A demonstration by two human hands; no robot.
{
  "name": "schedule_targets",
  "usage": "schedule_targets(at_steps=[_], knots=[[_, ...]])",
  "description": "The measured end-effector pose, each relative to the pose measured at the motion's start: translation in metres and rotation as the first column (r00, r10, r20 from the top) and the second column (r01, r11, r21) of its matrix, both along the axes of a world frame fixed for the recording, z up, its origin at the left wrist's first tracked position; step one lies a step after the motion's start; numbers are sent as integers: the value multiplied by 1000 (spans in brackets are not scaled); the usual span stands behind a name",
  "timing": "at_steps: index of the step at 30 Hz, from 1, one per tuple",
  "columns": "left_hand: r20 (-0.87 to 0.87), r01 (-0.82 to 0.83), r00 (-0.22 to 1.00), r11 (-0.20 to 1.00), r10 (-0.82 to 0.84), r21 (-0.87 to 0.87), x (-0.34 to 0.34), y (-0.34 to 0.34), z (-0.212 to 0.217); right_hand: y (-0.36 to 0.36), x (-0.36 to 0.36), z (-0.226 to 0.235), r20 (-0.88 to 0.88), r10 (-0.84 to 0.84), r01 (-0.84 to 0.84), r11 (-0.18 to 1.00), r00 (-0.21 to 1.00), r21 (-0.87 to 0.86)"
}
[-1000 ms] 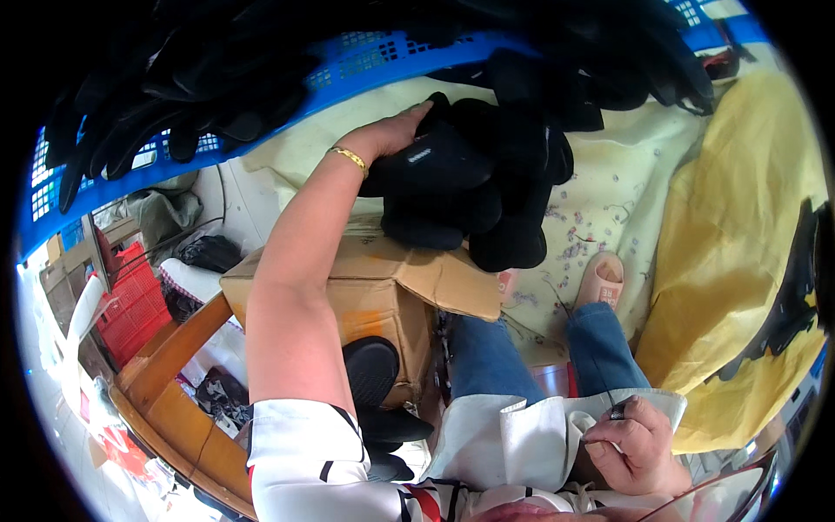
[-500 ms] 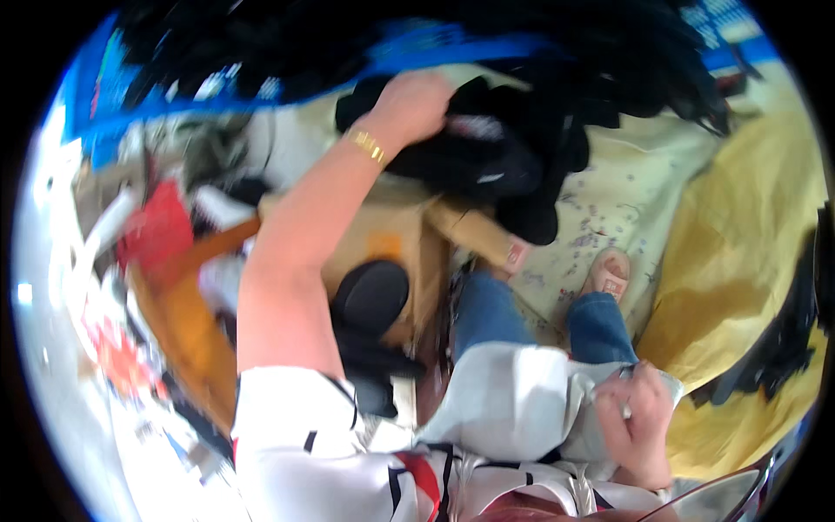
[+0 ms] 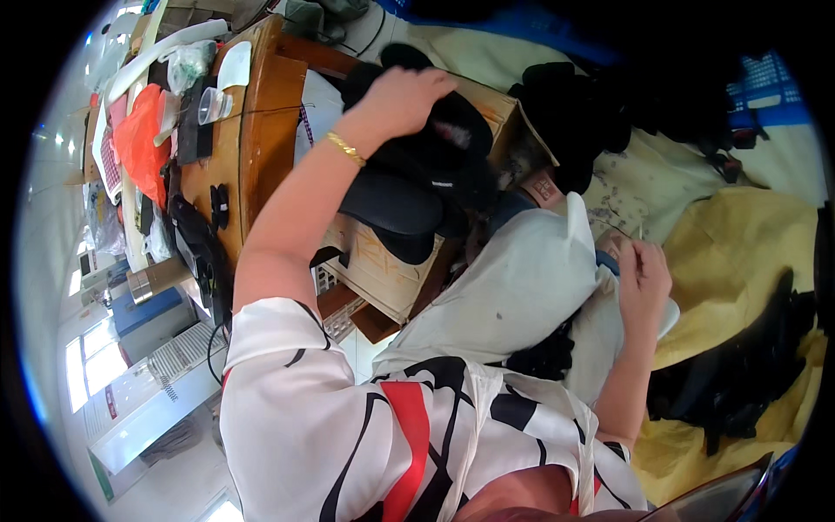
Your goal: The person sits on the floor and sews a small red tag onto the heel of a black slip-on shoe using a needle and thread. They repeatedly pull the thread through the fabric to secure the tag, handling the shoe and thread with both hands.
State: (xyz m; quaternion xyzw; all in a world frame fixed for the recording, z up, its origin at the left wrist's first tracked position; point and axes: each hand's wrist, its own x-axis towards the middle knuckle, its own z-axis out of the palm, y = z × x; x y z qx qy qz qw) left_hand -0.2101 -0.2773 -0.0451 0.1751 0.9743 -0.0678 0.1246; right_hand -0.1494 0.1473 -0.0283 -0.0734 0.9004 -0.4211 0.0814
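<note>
My left hand [image 3: 404, 103], with a gold bracelet at its wrist, is closed over the upper edge of black shoe-shaped pieces [image 3: 452, 139]. One of them carries a pale blurred patch and a small white label. Just below my left wrist, a black sole-like piece [image 3: 391, 209] lies over a cardboard box [image 3: 383, 265]. My right hand [image 3: 644, 271] is held above the pale cloth [image 3: 522, 270] on my lap, its fingers pinched together. A thin whitish tip shows by those fingers, too small to name.
To the left stands a wooden table [image 3: 261, 130] bearing a red plastic bag [image 3: 141, 143] and a clear cup [image 3: 215, 105]. Heaped black pieces [image 3: 565, 113] lie ahead, by a blue basket [image 3: 770, 87]. On the right, yellow cloth [image 3: 731, 261] has black pieces [image 3: 731, 383] on it.
The view has swung left, showing more of the wooden table. My left hand and the black pieces have come away from the far heap to above the cardboard box. My right hand stays pinched.
</note>
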Motion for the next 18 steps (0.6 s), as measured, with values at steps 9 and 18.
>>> schedule_targets(at_steps=[9, 18], knots=[[160, -381, 908, 922, 387, -66, -4, -22, -67, -14, 37, 12, -39, 35, -38, 995, 999, -95], [262, -212, 940, 976, 218, -50, 2, -34, -12, 27, 68, 39, 102, -167, 193, 902, 981, -386]])
